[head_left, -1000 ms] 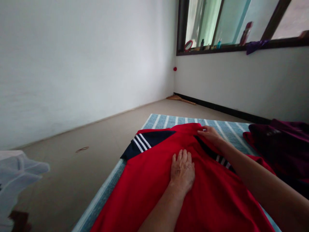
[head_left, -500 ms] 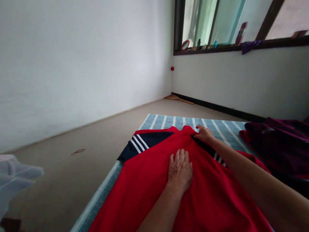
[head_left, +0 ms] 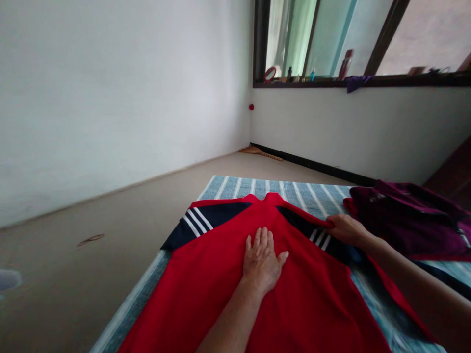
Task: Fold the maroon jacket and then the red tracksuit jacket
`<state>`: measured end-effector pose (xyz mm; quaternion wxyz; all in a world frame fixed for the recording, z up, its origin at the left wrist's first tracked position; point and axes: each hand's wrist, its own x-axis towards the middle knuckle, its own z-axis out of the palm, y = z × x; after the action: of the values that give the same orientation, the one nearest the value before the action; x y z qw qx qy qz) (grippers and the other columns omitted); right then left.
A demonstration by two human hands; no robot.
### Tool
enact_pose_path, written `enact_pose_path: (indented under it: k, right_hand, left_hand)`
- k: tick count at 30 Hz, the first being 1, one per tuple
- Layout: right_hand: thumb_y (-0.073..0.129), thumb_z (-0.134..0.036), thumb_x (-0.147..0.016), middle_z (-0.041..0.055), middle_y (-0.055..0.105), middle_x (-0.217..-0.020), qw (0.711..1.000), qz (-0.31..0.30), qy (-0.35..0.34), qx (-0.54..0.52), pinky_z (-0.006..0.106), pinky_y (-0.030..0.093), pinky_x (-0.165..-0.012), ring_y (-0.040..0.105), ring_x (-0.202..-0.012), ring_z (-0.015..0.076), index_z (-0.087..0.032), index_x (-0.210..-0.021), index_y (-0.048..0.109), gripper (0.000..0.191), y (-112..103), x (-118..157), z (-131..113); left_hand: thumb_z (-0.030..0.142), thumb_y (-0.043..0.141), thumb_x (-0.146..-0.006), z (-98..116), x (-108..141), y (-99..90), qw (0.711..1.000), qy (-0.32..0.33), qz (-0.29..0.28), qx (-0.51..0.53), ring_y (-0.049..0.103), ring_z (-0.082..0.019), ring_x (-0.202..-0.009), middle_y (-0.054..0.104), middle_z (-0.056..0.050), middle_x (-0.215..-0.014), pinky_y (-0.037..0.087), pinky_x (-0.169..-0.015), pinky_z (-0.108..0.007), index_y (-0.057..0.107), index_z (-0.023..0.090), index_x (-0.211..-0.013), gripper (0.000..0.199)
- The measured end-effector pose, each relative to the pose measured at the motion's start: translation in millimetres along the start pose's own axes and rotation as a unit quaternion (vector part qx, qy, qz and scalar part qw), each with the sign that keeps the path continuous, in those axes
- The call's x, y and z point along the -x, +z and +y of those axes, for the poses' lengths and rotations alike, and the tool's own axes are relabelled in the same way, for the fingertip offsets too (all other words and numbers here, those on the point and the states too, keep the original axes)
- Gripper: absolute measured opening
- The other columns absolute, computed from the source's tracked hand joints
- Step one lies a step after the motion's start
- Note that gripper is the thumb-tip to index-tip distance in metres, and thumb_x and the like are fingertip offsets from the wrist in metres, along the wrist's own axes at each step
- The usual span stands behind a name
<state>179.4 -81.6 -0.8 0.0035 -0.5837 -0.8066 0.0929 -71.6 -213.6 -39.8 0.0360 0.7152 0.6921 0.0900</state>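
A red jacket (head_left: 206, 289) with navy shoulder panels and white stripes lies spread out, its collar at the far end. My left hand (head_left: 262, 262) rests flat on the middle of it, fingers stretched and thumb out to the side. At the right shoulder, my right hand (head_left: 346, 229) has its fingers closed on the edge of the jacket near the striped panel. The right sleeve runs down beneath my right forearm and is partly hidden by it. Under the jacket is a blue and white striped cloth (head_left: 312, 201).
Folded dark purple clothing (head_left: 408, 215) lies on the striped cloth at the right. A thin loop (head_left: 90, 239) is on the floor at the left. By the far corner lies a straw-coloured, long-handled object (head_left: 261, 152). Small bottles and a round mirror (head_left: 270, 74) stand on the window sill.
My right hand has moved from beside the collar outward along the right shoulder, which now lies flatter with its stripes showing. My left thumb has spread outward. The view has shifted slightly right.
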Motion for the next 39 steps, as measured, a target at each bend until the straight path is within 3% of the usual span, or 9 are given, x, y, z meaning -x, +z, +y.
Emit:
enact_pose_path:
  k: [5, 11, 15, 18, 23, 27, 30, 35, 39]
  right_hand:
    - [0.056, -0.044, -0.081, 0.0053, 0.064, -0.063, 0.998, 0.005, 0.054, -0.017, 0.025, 0.040, -0.053, 0.062, -0.065, 0.0194, -0.016, -0.066, 0.067, 0.034, -16.0, -17.8, 12.0]
    - [0.061, -0.051, -0.076, 0.0123, 0.068, -0.089, 0.993, 0.027, 0.111, 0.031, 0.028, 0.044, -0.058, 0.064, -0.083, 0.0257, -0.016, -0.084, 0.069, 0.036, -11.6, -41.4, 12.7]
    - [0.061, -0.034, -0.079, 0.0192, 0.066, -0.098, 0.990, 0.042, 0.114, 0.077, 0.037, 0.047, -0.069, 0.063, -0.091, 0.0322, -0.013, -0.095, 0.068, 0.027, -12.5, -41.5, -3.1]
    - [0.050, -0.021, -0.086, 0.0196, 0.064, -0.106, 0.990, 0.071, 0.063, 0.102, 0.043, 0.042, -0.084, 0.057, -0.105, 0.0327, -0.015, -0.105, 0.064, 0.024, -11.1, -26.0, -19.4]
    - [0.043, -0.036, -0.093, 0.0087, 0.058, -0.121, 0.993, 0.059, -0.055, 0.088, 0.030, 0.034, -0.098, 0.050, -0.116, 0.0218, -0.023, -0.117, 0.057, 0.031, 12.3, 14.6, -22.1]
    - [0.031, -0.032, -0.097, 0.0131, 0.053, -0.127, 0.995, 0.060, -0.014, 0.080, 0.033, 0.036, -0.095, 0.049, -0.118, 0.0224, -0.016, -0.128, 0.049, 0.040, 29.4, 31.4, 1.1]
    - [0.030, -0.036, -0.097, 0.0136, 0.055, -0.124, 0.995, 0.066, 0.009, 0.073, 0.035, 0.038, -0.092, 0.050, -0.116, 0.0240, -0.015, -0.128, 0.049, 0.042, 26.7, 37.9, 9.3]
    - [0.034, -0.036, -0.095, 0.0165, 0.057, -0.120, 0.994, 0.093, -0.006, 0.064, 0.037, 0.036, -0.096, 0.050, -0.116, 0.0264, -0.014, -0.118, 0.056, 0.038, 11.6, 68.0, -20.6]
    - [0.037, -0.047, -0.093, 0.0101, 0.042, -0.142, 0.991, 0.072, -0.112, 0.032, 0.035, 0.028, -0.106, 0.036, -0.131, 0.0236, -0.021, -0.134, 0.046, 0.049, 25.1, 109.8, -39.6]
  left_hand:
    - [0.055, 0.024, -0.092, -0.4, -0.3, 1.3, 1.000, 0.004, 0.003, -0.022, 0.019, -0.028, -0.140, 0.026, -0.013, -0.151, 0.018, -0.112, -0.050, 0.032, 0.008, -0.142, 0.069]
    - [0.056, 0.026, -0.092, -0.5, -1.2, -1.9, 1.000, 0.011, 0.008, -0.023, 0.022, -0.028, -0.139, 0.030, -0.013, -0.150, 0.019, -0.110, -0.051, 0.034, 0.017, -0.143, 0.064]
    - [0.056, 0.025, -0.092, -0.7, -2.1, -2.3, 1.000, 0.013, 0.009, -0.021, 0.022, -0.028, -0.139, 0.030, -0.013, -0.150, 0.020, -0.110, -0.052, 0.034, 0.020, -0.143, 0.063]
    - [0.057, 0.024, -0.092, -0.3, -3.1, -2.3, 1.000, 0.013, 0.003, -0.022, 0.022, -0.029, -0.139, 0.029, -0.014, -0.150, 0.019, -0.110, -0.052, 0.035, 0.020, -0.142, 0.063]
    - [0.057, 0.026, -0.091, 0.4, -5.9, -2.8, 0.999, 0.014, 0.004, -0.032, 0.022, -0.029, -0.139, 0.029, -0.014, -0.150, 0.018, -0.110, -0.052, 0.036, 0.020, -0.142, 0.064]
    - [0.057, 0.025, -0.091, 0.2, -9.0, -2.4, 0.999, 0.013, 0.001, -0.050, 0.022, -0.030, -0.139, 0.028, -0.014, -0.150, 0.019, -0.109, -0.052, 0.036, 0.019, -0.142, 0.064]
    - [0.058, 0.022, -0.091, 0.5, -11.7, -2.9, 0.998, 0.010, -0.010, -0.059, 0.021, -0.029, -0.139, 0.027, -0.013, -0.151, 0.018, -0.109, -0.052, 0.034, 0.019, -0.142, 0.065]
    - [0.059, 0.019, -0.090, 3.9, -14.9, -8.1, 0.997, -0.004, -0.044, -0.067, 0.019, -0.029, -0.140, 0.023, -0.012, -0.153, 0.019, -0.108, -0.051, 0.031, 0.020, -0.144, 0.067]
    - [0.059, 0.019, -0.091, 6.3, -16.1, -10.7, 0.996, -0.001, -0.043, -0.077, 0.019, -0.030, -0.139, 0.023, -0.012, -0.153, 0.019, -0.108, -0.051, 0.031, 0.020, -0.144, 0.067]
